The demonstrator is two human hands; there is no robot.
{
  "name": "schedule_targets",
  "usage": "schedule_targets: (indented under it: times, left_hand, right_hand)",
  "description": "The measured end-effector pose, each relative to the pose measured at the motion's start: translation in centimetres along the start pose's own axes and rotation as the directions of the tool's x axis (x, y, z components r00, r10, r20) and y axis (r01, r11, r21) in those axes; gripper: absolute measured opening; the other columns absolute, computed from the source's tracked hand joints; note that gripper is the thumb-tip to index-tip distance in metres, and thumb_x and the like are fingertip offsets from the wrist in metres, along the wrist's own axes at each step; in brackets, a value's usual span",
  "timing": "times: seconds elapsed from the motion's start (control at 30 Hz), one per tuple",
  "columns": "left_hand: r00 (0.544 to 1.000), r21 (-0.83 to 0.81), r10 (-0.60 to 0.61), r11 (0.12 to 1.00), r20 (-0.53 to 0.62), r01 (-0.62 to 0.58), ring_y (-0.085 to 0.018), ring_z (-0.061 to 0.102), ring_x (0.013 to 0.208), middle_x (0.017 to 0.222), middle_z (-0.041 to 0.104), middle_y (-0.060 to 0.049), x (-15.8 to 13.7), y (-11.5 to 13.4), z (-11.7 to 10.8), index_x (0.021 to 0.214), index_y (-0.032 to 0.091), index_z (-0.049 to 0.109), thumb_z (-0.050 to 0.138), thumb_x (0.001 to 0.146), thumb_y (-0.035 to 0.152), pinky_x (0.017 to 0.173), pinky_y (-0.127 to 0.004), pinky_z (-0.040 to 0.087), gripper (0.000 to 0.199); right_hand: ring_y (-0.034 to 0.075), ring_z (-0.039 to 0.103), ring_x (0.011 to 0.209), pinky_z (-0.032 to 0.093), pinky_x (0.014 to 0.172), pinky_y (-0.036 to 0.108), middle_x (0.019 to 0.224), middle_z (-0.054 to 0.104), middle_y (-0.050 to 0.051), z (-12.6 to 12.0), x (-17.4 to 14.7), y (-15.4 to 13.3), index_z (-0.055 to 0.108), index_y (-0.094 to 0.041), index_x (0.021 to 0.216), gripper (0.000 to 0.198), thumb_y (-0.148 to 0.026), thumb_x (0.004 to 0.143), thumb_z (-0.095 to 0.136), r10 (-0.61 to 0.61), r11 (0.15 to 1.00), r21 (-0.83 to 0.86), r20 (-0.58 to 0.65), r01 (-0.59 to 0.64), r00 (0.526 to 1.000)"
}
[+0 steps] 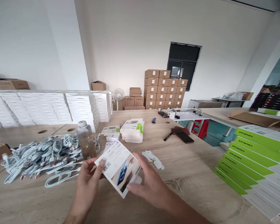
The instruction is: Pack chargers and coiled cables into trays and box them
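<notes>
A white printed packaging box [120,166] is held tilted above the table, its face with a QR code and a blue-and-brown picture turned up. My left hand [90,179] grips its left corner, the thumb on top beside the QR code. At the opposite end my right hand [148,183] is closed around the box, fingers on the far edge and thumb at the near corner. A pale flap shows by the right thumb. Behind the box sits a stack of white-and-green packs [132,129]. Flat white cut-out cards [154,158] lie just past my right hand.
To the left are a heap of white cables [53,152] and a clear bottle [86,141]. A phone [183,135], a black marker [168,136] and a blue tool [154,120] lie toward the right. Green-and-white boxes [252,165] are piled at the right edge.
</notes>
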State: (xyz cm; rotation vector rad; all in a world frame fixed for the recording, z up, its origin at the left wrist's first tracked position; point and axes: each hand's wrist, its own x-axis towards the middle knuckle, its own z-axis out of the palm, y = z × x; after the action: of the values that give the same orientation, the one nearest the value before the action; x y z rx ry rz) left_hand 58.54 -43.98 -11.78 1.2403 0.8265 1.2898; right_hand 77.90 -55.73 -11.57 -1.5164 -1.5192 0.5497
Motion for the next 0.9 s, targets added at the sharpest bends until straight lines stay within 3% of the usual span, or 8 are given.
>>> schedule_targets:
  times: [0.1, 0.23, 0.33, 0.47, 0.53, 0.67, 0.9]
  left_hand:
    - [0.999, -0.029, 0.025, 0.999, -0.023, -0.026, -0.019, 0.068, 0.083, 0.102, 0.067, 0.001, -0.2, 0.4, 0.2, 0.104, 0.025, 0.056, 0.08, 0.071, 0.041, 0.065, -0.029, 0.06, 0.044]
    - [0.997, -0.024, -0.012, 1.0, 0.078, 0.014, -0.03, 0.063, 0.112, 0.133, 0.063, -0.004, -0.6, 0.6, 0.5, 0.127, 0.029, 0.059, 0.076, 0.074, 0.044, 0.076, -0.034, 0.062, 0.057]
    - [0.99, 0.017, 0.014, 1.0, 0.141, -0.016, -0.033, 0.054, 0.126, 0.142, 0.058, -0.001, -0.9, 0.4, 0.3, 0.125, 0.031, 0.065, 0.073, 0.078, 0.041, 0.09, -0.038, 0.059, 0.048]
    - [0.97, 0.098, 0.18, 0.975, 0.161, -0.197, -0.029, 0.048, 0.133, 0.139, 0.061, 0.0, -1.6, 1.0, -0.2, 0.118, 0.033, 0.07, 0.073, 0.079, 0.032, 0.109, -0.036, 0.044, 0.039]
    - [0.961, 0.083, 0.225, 0.967, 0.162, -0.24, -0.029, 0.05, 0.132, 0.135, 0.064, -0.002, -1.8, 1.7, -0.5, 0.114, 0.031, 0.073, 0.076, 0.076, 0.031, 0.11, -0.034, 0.041, 0.038]
    - [0.974, 0.009, 0.163, 0.986, 0.159, -0.166, -0.03, 0.06, 0.12, 0.129, 0.068, -0.003, -1.5, 2.6, -1.2, 0.119, 0.032, 0.07, 0.075, 0.078, 0.036, 0.1, -0.036, 0.05, 0.042]
    - [0.965, 0.128, 0.148, 0.976, 0.218, -0.179, -0.031, 0.058, 0.123, 0.124, 0.071, -0.001, -0.5, 2.7, -2.2, 0.113, 0.032, 0.073, 0.07, 0.081, 0.042, 0.111, -0.042, 0.04, 0.035]
  right_hand:
    - [0.043, 0.014, 0.144, 0.022, 0.113, 0.059, 0.16, 0.013, 0.011, 1.3, -0.1, 0.0, 0.017, -0.032, 0.153, 0.119, -0.054, 0.056, 0.083, -0.07, 0.954, -0.296, -0.046, 0.053, 0.996]
    - [0.044, 0.017, 0.142, 0.023, 0.112, 0.057, 0.156, 0.016, 0.013, 2.6, 0.2, 0.7, 0.019, -0.027, 0.152, 0.109, -0.029, 0.059, 0.076, -0.232, 0.858, -0.497, -0.155, 0.128, 0.96]
    - [0.043, 0.02, 0.14, 0.024, 0.112, 0.055, 0.153, 0.016, 0.014, 2.8, 0.6, 1.3, 0.021, -0.025, 0.151, 0.105, -0.016, 0.056, 0.065, -0.327, 0.823, -0.539, -0.188, 0.181, 0.926]
    - [0.045, 0.018, 0.139, 0.024, 0.11, 0.058, 0.153, 0.011, 0.014, 2.4, 1.1, 1.9, 0.018, -0.026, 0.15, 0.107, -0.013, 0.052, 0.061, -0.391, 0.798, -0.559, -0.199, 0.224, 0.899]
    - [0.046, 0.017, 0.139, 0.025, 0.109, 0.059, 0.154, 0.009, 0.014, 2.3, 1.3, 2.0, 0.017, -0.026, 0.15, 0.107, -0.013, 0.053, 0.06, -0.419, 0.78, -0.579, -0.199, 0.239, 0.886]
    - [0.047, 0.017, 0.139, 0.025, 0.108, 0.06, 0.156, 0.005, 0.012, 2.3, 1.3, 2.3, 0.021, -0.028, 0.149, 0.105, -0.012, 0.053, 0.059, -0.479, 0.717, -0.635, -0.149, 0.287, 0.865]
    - [0.047, 0.022, 0.137, 0.022, 0.109, 0.06, 0.156, 0.014, 0.012, 2.3, 0.7, 1.4, 0.032, -0.028, 0.147, 0.1, -0.014, 0.053, 0.062, -0.472, 0.663, -0.691, -0.088, 0.288, 0.877]
